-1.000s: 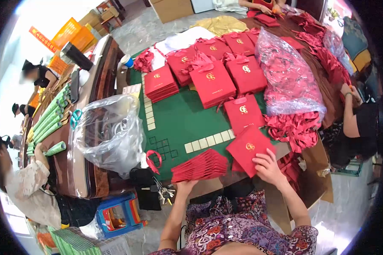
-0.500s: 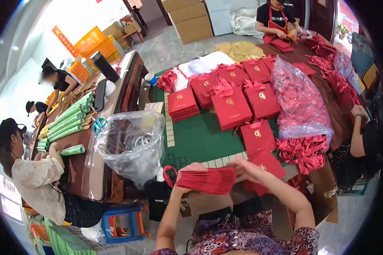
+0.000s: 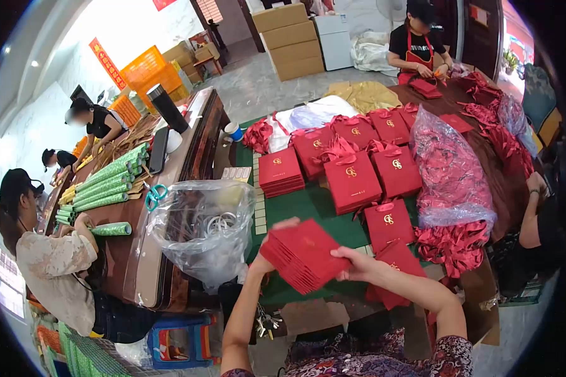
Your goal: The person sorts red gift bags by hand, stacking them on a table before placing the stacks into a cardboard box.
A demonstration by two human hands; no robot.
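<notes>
A fanned stack of flat red bags [image 3: 305,254] is held between my two hands above the near edge of the green mat [image 3: 295,210]. My left hand [image 3: 269,248] grips the stack's left side, its fingers partly hidden behind it. On the right edge, my right hand [image 3: 353,262] pinches the stack with the thumb on top. Beyond them lie a pile of flat red bags [image 3: 280,173] and several upright-printed red bags with ribbons [image 3: 352,182]. More red bags [image 3: 399,261] lie right of my right hand.
A clear plastic bag [image 3: 201,220] stands at the left, near blue scissors [image 3: 155,196]. Plastic-wrapped red ribbons [image 3: 449,169] lie at the right. Green rolls [image 3: 110,182] rest on the left table. Co-workers sit or stand around both tables.
The stack has turned so its broad face shows, instead of its edges. My right hand, open beside it before, has closed on its right edge. The view has tilted up slightly.
</notes>
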